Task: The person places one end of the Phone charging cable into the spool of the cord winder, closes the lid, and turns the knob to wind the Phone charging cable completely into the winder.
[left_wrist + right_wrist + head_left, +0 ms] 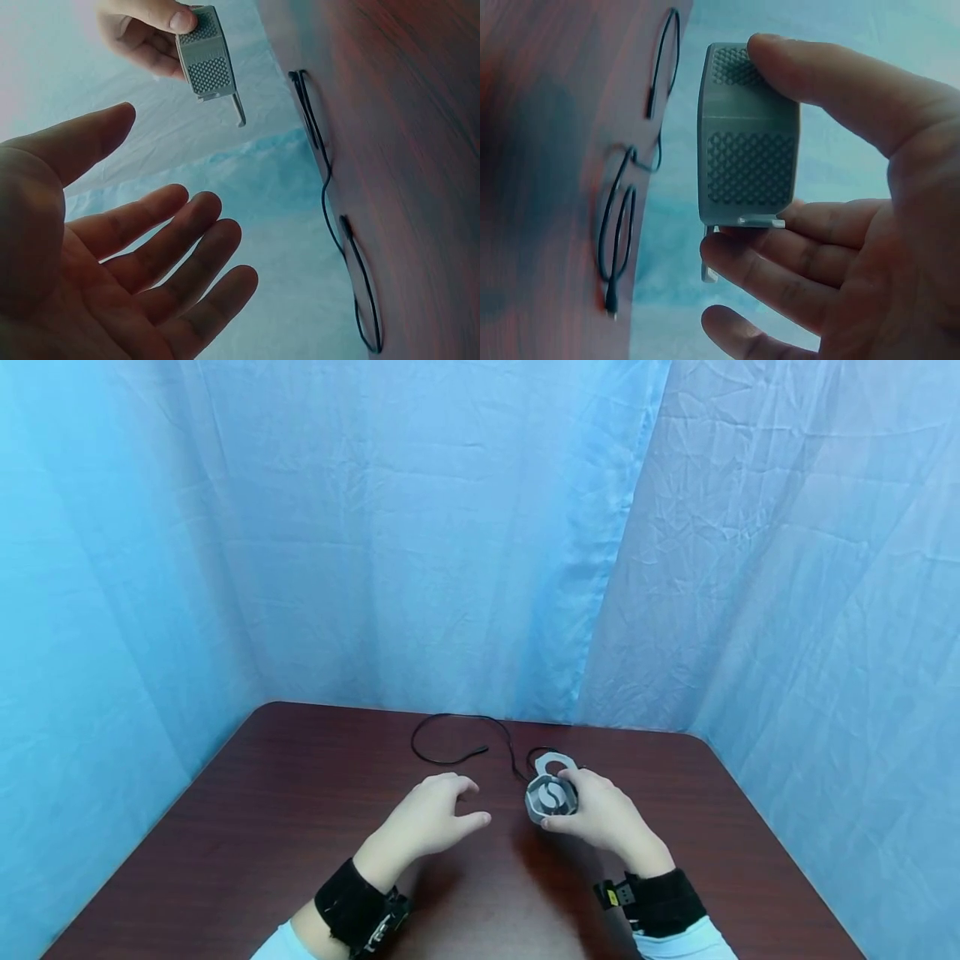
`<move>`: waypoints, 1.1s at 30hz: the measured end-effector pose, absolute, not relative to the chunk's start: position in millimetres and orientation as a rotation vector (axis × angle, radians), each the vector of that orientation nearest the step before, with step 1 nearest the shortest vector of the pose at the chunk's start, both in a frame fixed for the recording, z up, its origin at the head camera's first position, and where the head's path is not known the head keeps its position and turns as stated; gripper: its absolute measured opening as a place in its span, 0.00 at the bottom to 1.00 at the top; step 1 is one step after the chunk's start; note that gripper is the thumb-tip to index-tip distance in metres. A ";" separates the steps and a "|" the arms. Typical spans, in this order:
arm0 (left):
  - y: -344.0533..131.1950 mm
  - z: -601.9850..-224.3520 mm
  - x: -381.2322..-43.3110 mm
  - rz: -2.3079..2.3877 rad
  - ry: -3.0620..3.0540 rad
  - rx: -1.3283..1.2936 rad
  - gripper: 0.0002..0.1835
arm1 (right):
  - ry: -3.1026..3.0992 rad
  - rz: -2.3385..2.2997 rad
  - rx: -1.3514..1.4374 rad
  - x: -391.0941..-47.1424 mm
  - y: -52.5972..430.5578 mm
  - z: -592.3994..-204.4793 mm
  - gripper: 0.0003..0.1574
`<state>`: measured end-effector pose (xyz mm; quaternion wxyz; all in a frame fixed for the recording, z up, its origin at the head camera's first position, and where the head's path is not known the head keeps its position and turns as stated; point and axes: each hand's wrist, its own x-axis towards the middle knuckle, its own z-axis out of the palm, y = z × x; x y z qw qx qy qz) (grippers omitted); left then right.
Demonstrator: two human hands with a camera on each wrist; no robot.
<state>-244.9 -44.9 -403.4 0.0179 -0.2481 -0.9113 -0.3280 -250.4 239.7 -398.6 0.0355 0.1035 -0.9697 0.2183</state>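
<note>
My right hand (603,810) pinches a grey octagonal cable winder (551,799) between thumb and fingers, above the table. Its ring-shaped lid (556,763) is flipped up on the far side, and an S-shaped split core shows inside. In the right wrist view the thumb presses the textured side wall of the winder (750,166). My left hand (425,814) is held left of it, holding nothing, with thumb and fingers apart. A thin black cable (500,723) lies on the table beyond both hands, part of it behind the winder.
The dark brown table (300,793) has rounded far corners. Light blue curtains (420,543) hang behind it and along both sides. Each wrist wears a black strap (352,902) with a small device on it.
</note>
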 end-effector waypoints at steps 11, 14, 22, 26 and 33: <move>-69.7 -405.9 -235.8 -0.905 -2.888 -0.787 0.25 | -3.047 0.740 0.523 -240.9 203.8 -404.0 0.51; -77.4 -407.6 -234.8 -0.886 -2.922 -0.782 0.25 | -3.066 0.769 0.596 -241.0 195.1 -405.5 0.51; -92.1 -410.1 -232.3 -0.802 -3.034 -0.785 0.27 | -3.119 0.734 0.724 -238.9 169.0 -410.4 0.51; -94.4 -410.2 -232.1 -0.761 -3.091 -0.835 0.28 | -3.158 0.696 0.757 -234.8 155.6 -413.1 0.48; -92.8 -411.6 -232.9 -0.714 -3.157 -0.873 0.28 | -3.187 0.628 0.786 -231.8 144.7 -418.6 0.48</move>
